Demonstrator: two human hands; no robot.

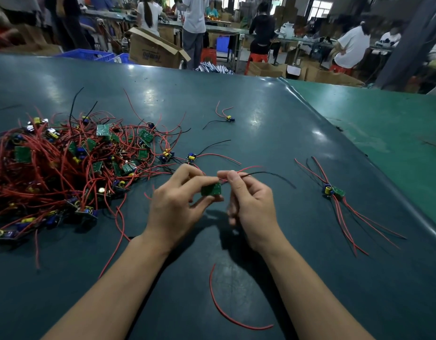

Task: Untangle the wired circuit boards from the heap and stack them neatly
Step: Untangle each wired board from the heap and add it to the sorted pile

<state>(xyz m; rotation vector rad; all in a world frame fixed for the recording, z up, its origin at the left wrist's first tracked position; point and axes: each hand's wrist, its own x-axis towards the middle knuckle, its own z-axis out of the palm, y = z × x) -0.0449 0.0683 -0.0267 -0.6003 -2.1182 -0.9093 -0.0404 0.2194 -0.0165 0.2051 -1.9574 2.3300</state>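
1. Green circuit board [211, 189]: held above the table mat [261, 114] at centre, solder side up; left hand [180, 204] pinches it between thumb and fingers.
2. Right hand [251, 207]: fingers curled, pinching the board's red and black leads [261, 171], which trail rightward.
3. Heap of wired boards [65, 163]: left of the hands, on the mat; green boards, yellow coils and blue capacitors tangled in red wire.
4. Sorted stack [333, 191]: right of the hands, well apart from the heap; boards laid together, leads fanned toward the near edge.
5. Single boards: two [191, 157] just beyond the hands at the heap's fringe; one [229, 119] farther back, alone.
6. Loose red wire [226, 312]: between the forearms, near edge.
7. Cardboard box [153, 49]: beyond the table, flaps open, contents hidden; printing unreadable.
8. Blue crates [89, 55]: beside the box; contents not discernible.
9. Background: people at benches, red stools [257, 57].
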